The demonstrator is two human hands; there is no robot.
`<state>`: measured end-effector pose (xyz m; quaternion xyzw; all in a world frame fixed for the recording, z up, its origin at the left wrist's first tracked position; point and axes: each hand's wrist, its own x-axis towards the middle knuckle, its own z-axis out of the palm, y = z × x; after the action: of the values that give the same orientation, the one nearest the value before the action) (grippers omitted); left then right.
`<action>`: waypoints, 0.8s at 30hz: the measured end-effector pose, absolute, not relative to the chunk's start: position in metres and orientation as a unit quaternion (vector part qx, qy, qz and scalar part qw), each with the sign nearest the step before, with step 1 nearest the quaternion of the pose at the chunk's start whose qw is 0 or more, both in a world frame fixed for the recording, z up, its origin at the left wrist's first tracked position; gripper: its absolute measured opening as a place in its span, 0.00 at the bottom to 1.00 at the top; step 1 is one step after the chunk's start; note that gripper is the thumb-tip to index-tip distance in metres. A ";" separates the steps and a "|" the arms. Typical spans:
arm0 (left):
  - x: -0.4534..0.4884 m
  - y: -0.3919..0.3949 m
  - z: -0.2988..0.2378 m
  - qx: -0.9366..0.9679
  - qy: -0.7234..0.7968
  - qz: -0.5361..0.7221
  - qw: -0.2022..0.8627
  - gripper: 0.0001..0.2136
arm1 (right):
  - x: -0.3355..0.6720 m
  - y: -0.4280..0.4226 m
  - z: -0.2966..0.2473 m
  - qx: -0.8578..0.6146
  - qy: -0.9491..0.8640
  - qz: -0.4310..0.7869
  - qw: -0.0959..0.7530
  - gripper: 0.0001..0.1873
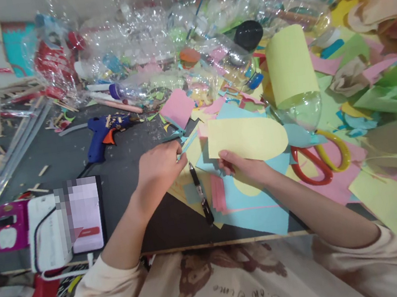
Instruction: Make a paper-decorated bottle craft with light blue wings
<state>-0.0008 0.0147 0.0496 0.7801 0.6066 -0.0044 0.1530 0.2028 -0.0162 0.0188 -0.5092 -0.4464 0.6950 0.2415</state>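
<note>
In the head view, my right hand pinches a pale yellow paper strip by its lower edge. One end of the strip is square and the other rounded. My left hand hovers or rests left of it, thumb and fingers curled toward scraps of paper; whether something small sits between the fingertips I cannot make out. Just below that hand lies a black pen. Blue paper sheets and a small pink paper stack lie under and beside my right hand.
Scissors with red and yellow handles lie at the right. Behind them stands a plastic bottle wrapped in yellow paper. A blue glue gun, a phone and glue sticks are on the left. Plastic bottles crowd the back.
</note>
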 end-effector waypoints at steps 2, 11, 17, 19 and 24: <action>0.002 0.014 0.051 0.781 0.605 -0.011 0.153 0.02 | 0.202 -0.016 0.020 -0.506 -0.445 0.698 0.243 0.32; 0.002 0.023 0.059 0.627 0.564 0.195 0.501 0.04 | 0.202 -0.016 0.017 -0.512 -0.423 0.703 0.253 0.33; 0.015 0.024 0.047 0.430 0.519 0.346 0.653 0.11 | 0.202 -0.016 0.015 -0.512 -0.432 0.700 0.248 0.32; 0.020 0.023 0.041 0.418 0.515 0.366 0.653 0.12 | 0.202 -0.016 0.016 -0.512 -0.436 0.696 0.252 0.32; 0.023 0.014 0.028 0.439 0.500 0.398 0.632 0.11 | 0.201 -0.015 0.019 -0.515 -0.439 0.695 0.242 0.33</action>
<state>0.0234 0.0144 0.0278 0.4386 0.5001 0.3979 0.6318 0.2011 -0.0145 0.0187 -0.5150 -0.4389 0.6954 0.2419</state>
